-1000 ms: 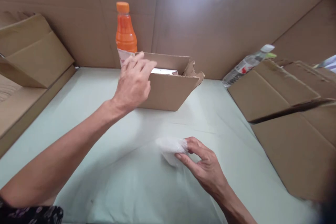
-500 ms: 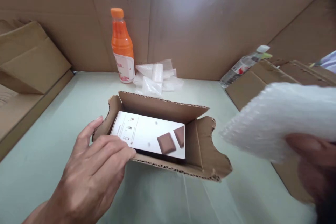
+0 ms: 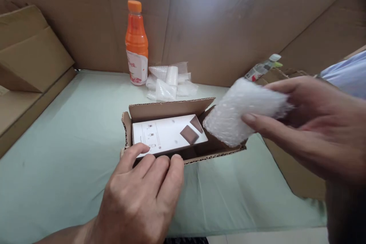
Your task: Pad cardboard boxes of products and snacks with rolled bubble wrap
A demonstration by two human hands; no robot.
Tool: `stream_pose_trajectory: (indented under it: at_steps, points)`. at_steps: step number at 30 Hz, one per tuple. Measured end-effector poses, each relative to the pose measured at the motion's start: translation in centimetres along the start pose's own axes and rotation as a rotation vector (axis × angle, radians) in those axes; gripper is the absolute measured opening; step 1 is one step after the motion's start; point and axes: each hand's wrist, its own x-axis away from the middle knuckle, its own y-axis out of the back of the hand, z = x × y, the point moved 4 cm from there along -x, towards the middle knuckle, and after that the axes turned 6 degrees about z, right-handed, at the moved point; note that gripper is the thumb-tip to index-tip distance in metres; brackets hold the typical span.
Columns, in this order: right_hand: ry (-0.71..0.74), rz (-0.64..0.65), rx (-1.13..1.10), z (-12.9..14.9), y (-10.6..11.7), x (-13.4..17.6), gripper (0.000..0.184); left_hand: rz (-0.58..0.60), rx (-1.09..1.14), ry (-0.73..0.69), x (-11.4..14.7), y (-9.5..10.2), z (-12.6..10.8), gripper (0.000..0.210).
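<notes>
An open cardboard box [image 3: 171, 108] stands on the table with a white printed carton [image 3: 162, 131] lying inside it. The carton shows brown square pictures and small diagrams. My left hand [image 3: 143, 190] has its fingers hooked over the near wall of the cardboard box, and the index finger rests at the carton's left end. In my right hand [image 3: 303, 126] is a folded piece of bubble wrap [image 3: 237, 110], pinched between thumb and fingers. The bubble wrap hangs over the right end of the cardboard box and hides part of it.
Behind the box stand an orange-capped bottle [image 3: 136, 45] and a pile of clear plastic wrap [image 3: 171, 84]. Another clear bottle [image 3: 263, 66] leans at the back right near a cardboard box [image 3: 294, 167]. An open cardboard box [image 3: 31, 53] sits at the left. Cardboard walls [image 3: 217, 19] enclose the back.
My right hand has brought the bubble wrap leftward to the box's right end. My left hand has shifted right along the near wall, and the box and carton have turned slightly.
</notes>
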Motion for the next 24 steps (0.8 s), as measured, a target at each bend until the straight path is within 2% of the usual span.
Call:
stream_pose_trajectory:
  at_steps: [4, 6, 9, 13, 15, 19, 21, 24]
  points:
    - [-0.087, 0.146, 0.401, -0.2, -2.2, -1.0, 0.024, -0.017, 0.021, 0.025, -0.1, -0.1, -0.3, 0.031]
    - [-0.076, 0.228, 0.539, -0.2, -3.7, -1.5, 0.022, -0.011, 0.028, 0.025, 0.0, 0.0, -0.4, 0.03]
    - [0.04, 0.332, 0.494, -0.2, -5.3, -1.9, 0.021, -0.02, 0.034, 0.032, 0.1, 0.1, -0.5, 0.032]
    - [0.151, 0.477, 0.339, -0.5, -5.6, -1.6, 0.03, -0.01, 0.038, 0.045, 0.2, 0.0, -0.6, 0.035]
    - [0.132, 0.509, 0.346, -0.5, -5.4, -1.5, 0.033, -0.012, 0.039, 0.048, 0.3, 0.0, -0.7, 0.033]
    - [0.024, 0.481, 0.492, 0.0, -5.6, -1.9, 0.033, -0.01, 0.042, 0.033, 0.6, -0.1, -0.7, 0.028]
    - [0.05, 0.523, 0.514, 0.5, -6.2, -2.1, 0.03, -0.012, 0.044, 0.034, 0.5, -0.1, -0.8, 0.028]
    - [0.146, 0.657, 0.442, 0.8, -7.0, -2.2, 0.025, -0.014, 0.048, 0.043, 0.3, -0.1, -0.8, 0.03]
